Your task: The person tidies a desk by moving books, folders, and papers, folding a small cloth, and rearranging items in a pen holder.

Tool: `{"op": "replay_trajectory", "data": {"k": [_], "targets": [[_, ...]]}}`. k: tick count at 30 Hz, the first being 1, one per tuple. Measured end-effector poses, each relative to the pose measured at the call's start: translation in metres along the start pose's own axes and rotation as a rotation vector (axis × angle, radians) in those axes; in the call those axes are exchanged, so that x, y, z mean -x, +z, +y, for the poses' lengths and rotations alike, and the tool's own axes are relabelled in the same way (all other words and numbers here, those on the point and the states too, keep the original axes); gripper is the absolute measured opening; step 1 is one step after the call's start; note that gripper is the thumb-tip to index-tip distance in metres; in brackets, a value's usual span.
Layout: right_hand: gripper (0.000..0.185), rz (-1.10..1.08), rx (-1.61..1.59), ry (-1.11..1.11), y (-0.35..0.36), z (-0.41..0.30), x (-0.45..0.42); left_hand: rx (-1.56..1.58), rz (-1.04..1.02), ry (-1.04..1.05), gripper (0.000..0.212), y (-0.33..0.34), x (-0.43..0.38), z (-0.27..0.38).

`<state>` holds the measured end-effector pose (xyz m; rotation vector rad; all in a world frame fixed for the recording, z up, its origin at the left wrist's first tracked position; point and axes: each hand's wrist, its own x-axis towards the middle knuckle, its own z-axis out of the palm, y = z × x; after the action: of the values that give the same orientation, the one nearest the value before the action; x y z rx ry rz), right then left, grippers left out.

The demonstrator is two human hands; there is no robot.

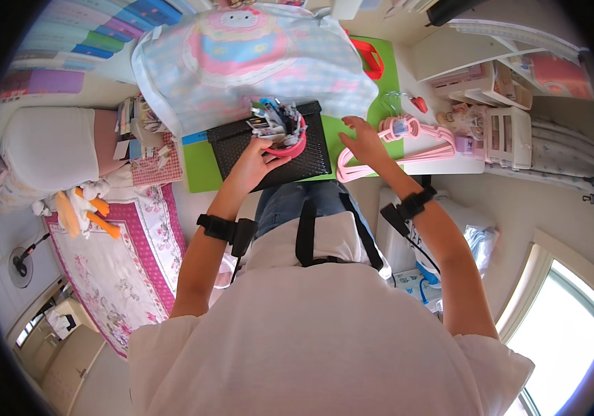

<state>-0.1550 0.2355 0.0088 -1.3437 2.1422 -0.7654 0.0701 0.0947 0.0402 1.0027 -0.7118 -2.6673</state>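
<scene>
My left hand [252, 164] grips the side of a round pink container [292, 150] filled with pens and other small items [276, 122]. The container is over a black textured pouch [310, 161]; whether it touches the pouch I cannot tell. Fingers apart and holding nothing, my right hand [363, 139] hovers above the green desk mat [388, 99], to the right of the pouch. Beside that hand lies a bundle of pink clothes hangers [424, 151], partly hidden by my forearm.
A blue-and-white checked cloth with a cartoon cat [323, 57] covers the back of the desk. A red strap [372, 60] and a red-handled item [419, 104] lie at the right. White drawers [507, 138] stand farther right. A checked box of small things [156, 166] is at the left.
</scene>
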Motion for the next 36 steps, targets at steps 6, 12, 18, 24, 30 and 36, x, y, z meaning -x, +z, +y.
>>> {"op": "replay_trajectory", "data": {"k": [6, 12, 18, 24, 30, 36], "targets": [[0.071, -0.060, -0.334, 0.563, 0.090, 0.004, -0.044, 0.043, 0.075, 0.081, 0.030, -0.033, 0.038, 0.025], [0.049, -0.236, -0.515, 0.492, 0.122, -0.053, -0.049, 0.089, 0.120, 0.087, 0.039, -0.057, 0.065, 0.022], [0.049, -0.362, -0.667, 0.358, 0.081, -0.011, -0.040, -0.061, 0.106, 0.064, 0.037, -0.037, 0.038, 0.007], [0.090, -0.513, -0.626, 0.166, -0.005, -0.047, -0.020, -0.274, 0.303, -0.008, 0.065, 0.005, -0.010, -0.006], [0.098, -0.342, -0.968, 0.218, -0.004, -0.041, -0.026, -0.465, 0.287, -0.072, 0.075, 0.040, -0.033, -0.020], [0.081, -0.122, -1.130, 0.073, 0.016, -0.040, -0.034, -0.640, 0.447, -0.021, 0.080, 0.053, -0.042, -0.036]]}}
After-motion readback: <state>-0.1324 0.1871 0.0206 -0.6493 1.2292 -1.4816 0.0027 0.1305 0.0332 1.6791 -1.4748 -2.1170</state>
